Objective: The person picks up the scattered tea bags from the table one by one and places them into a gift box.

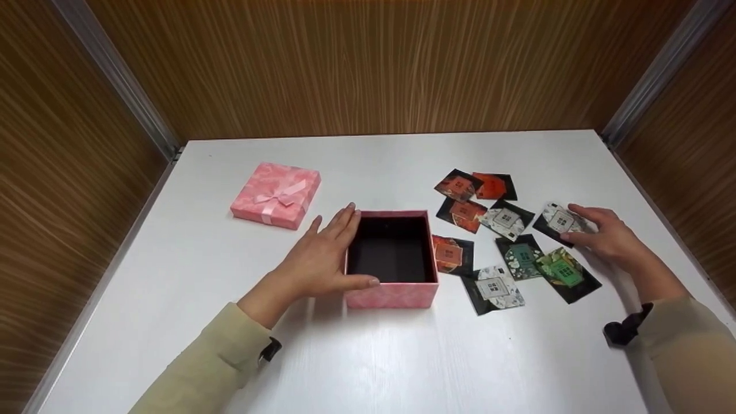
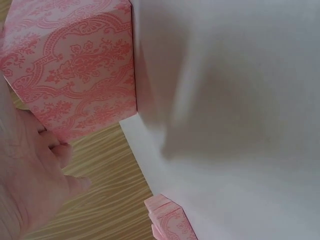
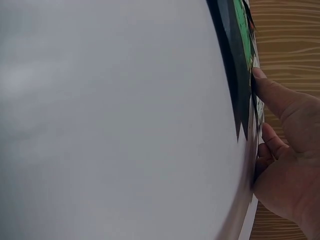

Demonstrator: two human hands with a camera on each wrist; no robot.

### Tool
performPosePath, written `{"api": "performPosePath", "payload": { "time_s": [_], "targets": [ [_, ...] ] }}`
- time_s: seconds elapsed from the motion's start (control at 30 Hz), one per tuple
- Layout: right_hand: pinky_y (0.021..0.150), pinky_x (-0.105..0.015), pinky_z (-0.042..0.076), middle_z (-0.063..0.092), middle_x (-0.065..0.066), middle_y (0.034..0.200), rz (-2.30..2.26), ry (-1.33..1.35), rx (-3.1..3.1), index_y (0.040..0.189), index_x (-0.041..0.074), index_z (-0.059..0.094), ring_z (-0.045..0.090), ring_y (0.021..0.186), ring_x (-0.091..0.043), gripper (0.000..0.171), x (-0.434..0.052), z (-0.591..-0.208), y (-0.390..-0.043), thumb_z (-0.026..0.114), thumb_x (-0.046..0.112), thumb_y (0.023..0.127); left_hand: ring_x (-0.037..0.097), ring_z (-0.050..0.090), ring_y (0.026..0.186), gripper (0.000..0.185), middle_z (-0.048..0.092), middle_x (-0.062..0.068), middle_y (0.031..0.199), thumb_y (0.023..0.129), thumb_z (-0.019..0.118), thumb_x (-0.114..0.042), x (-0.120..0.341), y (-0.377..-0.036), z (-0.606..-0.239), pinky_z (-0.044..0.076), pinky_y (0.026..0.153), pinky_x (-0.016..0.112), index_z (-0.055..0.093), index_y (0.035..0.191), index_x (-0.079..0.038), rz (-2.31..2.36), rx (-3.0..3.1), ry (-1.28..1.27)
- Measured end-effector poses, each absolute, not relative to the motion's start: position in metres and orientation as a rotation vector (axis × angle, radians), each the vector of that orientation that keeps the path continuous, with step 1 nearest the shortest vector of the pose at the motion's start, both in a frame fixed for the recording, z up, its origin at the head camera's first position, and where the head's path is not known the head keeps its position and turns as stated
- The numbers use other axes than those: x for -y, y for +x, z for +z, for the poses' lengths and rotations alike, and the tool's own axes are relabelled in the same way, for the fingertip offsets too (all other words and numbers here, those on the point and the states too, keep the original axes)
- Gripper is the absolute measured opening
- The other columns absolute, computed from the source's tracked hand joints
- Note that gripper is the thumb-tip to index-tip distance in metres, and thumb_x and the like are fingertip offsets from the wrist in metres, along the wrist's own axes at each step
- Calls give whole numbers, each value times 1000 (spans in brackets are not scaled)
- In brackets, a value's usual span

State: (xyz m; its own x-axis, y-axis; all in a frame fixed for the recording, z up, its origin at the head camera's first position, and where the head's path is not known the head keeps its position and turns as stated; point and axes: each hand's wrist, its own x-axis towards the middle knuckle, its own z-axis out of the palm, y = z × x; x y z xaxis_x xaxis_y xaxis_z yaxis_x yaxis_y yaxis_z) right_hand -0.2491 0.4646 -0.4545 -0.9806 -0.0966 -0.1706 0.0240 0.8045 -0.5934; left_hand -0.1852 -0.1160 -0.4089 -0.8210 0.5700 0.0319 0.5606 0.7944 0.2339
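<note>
An open pink patterned box [image 1: 391, 294] with a dark inside stands at the table's middle. My left hand [image 1: 322, 259] rests against its left wall with straight fingers, the thumb lying along the front rim. The left wrist view shows the same box [image 2: 75, 65] beside the palm [image 2: 30, 175]. Several small square packets lie to the right of the box. My right hand [image 1: 598, 233] pinches the right end of a black and white packet [image 1: 559, 220] between thumb and forefinger. In the right wrist view its fingers [image 3: 272, 92] touch the packets' edge [image 3: 240, 75].
The pink lid with a bow [image 1: 277, 194] lies at the back left, also seen as the lid [image 2: 170, 220] in the left wrist view. The white table [image 1: 368, 356] is enclosed by wood-grain walls on three sides. A green packet [image 1: 566, 275] lies just before my right hand.
</note>
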Motion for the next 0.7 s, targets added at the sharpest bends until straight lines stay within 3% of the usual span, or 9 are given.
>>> {"api": "performPosePath", "payload": {
  "time_s": [0.5, 0.7],
  "targets": [
    [112, -80, 19, 19, -47, 156, -887, -113, -2849, 163, -4, 31, 19, 143, -68, 78, -464, -455, -250, 68, 32, 106, 26, 10, 163, 129, 9, 13, 178, 83, 52, -93, 121, -187, -407, 14, 129, 56, 10, 171, -8, 424, -2913, 922],
    [113, -80, 20, 24, -45, 159, -940, -151, -2844, 162, -5, 33, 19, 144, -70, 77, -464, -454, -252, 72, 25, 103, 21, 9, 163, 128, 6, 10, 178, 84, 50, -93, 121, -187, -408, 12, 129, 56, 6, 171, -10, 395, -2914, 933]
  ]
}}
